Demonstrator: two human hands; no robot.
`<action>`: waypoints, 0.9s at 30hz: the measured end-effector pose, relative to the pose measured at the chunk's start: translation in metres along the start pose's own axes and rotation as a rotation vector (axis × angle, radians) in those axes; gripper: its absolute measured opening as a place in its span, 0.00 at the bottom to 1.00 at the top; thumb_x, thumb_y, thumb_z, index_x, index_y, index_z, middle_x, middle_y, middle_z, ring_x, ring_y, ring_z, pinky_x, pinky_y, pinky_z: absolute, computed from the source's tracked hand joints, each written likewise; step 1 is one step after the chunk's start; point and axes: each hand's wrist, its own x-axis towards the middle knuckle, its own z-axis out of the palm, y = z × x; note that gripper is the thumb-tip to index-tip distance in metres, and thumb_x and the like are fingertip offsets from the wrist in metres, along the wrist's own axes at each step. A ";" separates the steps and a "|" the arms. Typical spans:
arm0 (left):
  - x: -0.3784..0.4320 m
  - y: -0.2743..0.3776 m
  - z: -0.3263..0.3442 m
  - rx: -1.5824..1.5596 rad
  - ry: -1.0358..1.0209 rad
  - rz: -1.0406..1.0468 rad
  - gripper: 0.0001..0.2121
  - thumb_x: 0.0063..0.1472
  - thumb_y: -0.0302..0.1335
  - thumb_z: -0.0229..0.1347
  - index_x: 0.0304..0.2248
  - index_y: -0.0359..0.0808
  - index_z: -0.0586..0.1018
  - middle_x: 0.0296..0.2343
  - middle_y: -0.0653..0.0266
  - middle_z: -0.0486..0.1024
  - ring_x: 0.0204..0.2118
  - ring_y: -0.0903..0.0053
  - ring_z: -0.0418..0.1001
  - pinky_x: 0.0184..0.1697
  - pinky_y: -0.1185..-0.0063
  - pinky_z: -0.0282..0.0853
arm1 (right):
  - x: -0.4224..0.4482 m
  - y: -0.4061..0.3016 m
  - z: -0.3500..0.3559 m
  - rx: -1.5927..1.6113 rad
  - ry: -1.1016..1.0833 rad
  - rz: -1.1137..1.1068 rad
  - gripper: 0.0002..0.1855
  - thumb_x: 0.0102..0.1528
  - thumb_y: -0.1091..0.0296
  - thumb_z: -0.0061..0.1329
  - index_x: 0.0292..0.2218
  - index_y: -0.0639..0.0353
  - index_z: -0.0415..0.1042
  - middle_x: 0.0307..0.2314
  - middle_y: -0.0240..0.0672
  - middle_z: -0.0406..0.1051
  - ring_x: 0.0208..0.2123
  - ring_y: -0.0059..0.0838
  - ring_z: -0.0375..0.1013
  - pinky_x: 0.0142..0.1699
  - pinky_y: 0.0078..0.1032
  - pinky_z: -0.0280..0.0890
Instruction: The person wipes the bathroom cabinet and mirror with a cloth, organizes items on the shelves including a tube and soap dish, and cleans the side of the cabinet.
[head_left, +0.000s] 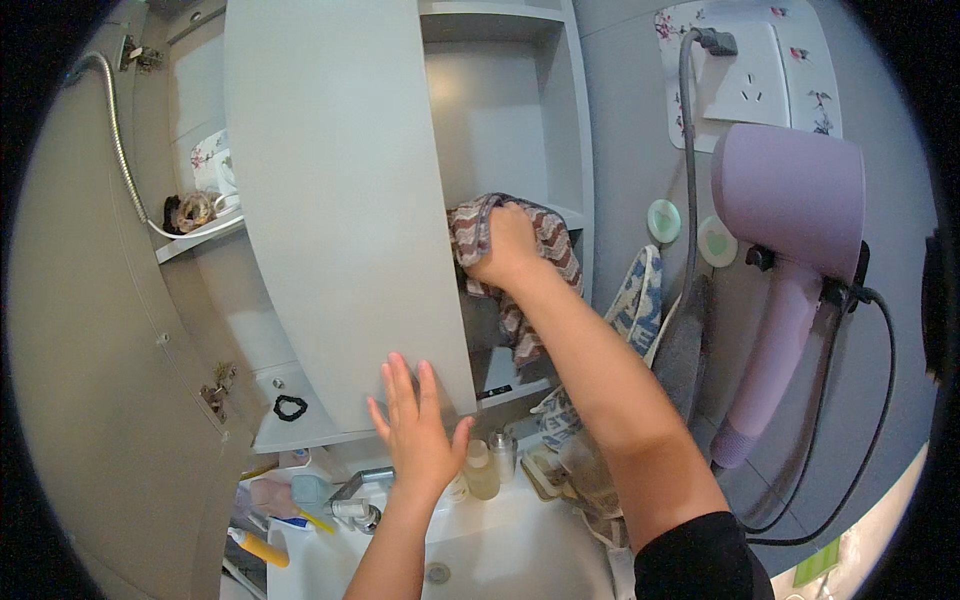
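My right hand (514, 244) grips a brown, grey and white striped cloth (559, 244) at the middle shelf of an open wall cabinet compartment (487, 112). Part of the cloth drapes below that shelf, over the lower compartment. My left hand (420, 439) is raised with its fingers spread, at the lower part of a pale grey cabinet door (337, 210). Whether the fingertips press on the door or hover just before it, I cannot tell. Beneath them is a white washbasin (510, 555) with a chrome tap (352, 510).
A purple hair dryer (795, 195) hangs at the right, its cable plugged into a wall socket (746, 75). Towels (637, 300) hang beside the cabinet. Bottles (481, 469) stand behind the basin. A second door (97, 337) stands open at left, near a black hair tie (290, 408).
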 end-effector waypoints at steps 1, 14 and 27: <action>0.001 0.000 -0.001 0.000 0.010 0.002 0.39 0.43 0.33 0.59 0.53 0.35 0.52 0.55 0.49 0.37 0.58 0.59 0.36 0.54 0.53 0.30 | -0.002 0.003 0.006 -0.018 0.023 -0.034 0.08 0.31 0.66 0.48 0.17 0.59 0.68 0.17 0.45 0.67 0.23 0.49 0.65 0.32 0.35 0.61; -0.001 -0.008 -0.009 0.041 -0.059 0.014 0.40 0.42 0.33 0.60 0.54 0.37 0.52 0.56 0.53 0.36 0.59 0.63 0.35 0.54 0.55 0.29 | -0.034 0.022 -0.042 -0.465 -0.105 0.285 0.10 0.41 0.61 0.46 0.25 0.53 0.74 0.25 0.38 0.71 0.31 0.35 0.68 0.45 0.24 0.55; 0.000 -0.013 -0.013 0.042 -0.048 0.015 0.41 0.41 0.34 0.60 0.53 0.36 0.52 0.56 0.53 0.36 0.59 0.63 0.35 0.55 0.55 0.31 | -0.012 0.019 -0.060 0.161 0.454 0.053 0.10 0.41 0.74 0.45 0.30 0.54 0.72 0.32 0.38 0.70 0.34 0.36 0.70 0.39 0.26 0.65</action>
